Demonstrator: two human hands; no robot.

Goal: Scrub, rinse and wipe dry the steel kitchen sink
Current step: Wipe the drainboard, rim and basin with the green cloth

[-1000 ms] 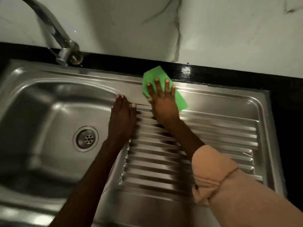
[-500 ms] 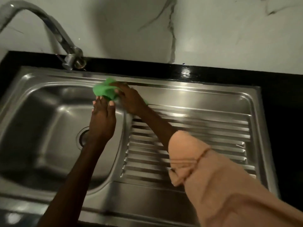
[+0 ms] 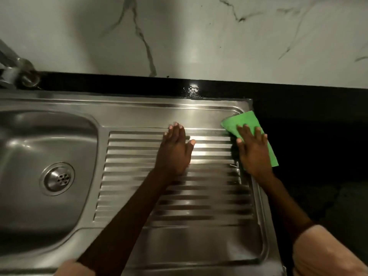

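Observation:
The steel sink (image 3: 139, 108) fills the view, with its bowl and drain (image 3: 57, 178) at the left and the ribbed drainboard (image 3: 139, 176) in the middle. My right hand (image 3: 253, 151) lies flat with straight fingers on a green cloth (image 3: 242, 120), pressing it against the drainboard's far right edge; part of the cloth hangs over the black counter. My left hand (image 3: 175, 150) rests flat on the ribs, fingers straight, about a hand's width left of the cloth.
The tap's base (image 3: 18, 73) stands at the far left behind the bowl. A black countertop (image 3: 308, 136) borders the sink at the back and right. A white marble wall (image 3: 199, 36) rises behind it.
My right hand has swept the green cloth from near the bowl's rim to the drainboard's right edge. My left hand moved right from the bowl's edge onto the ribs. The view shifted right.

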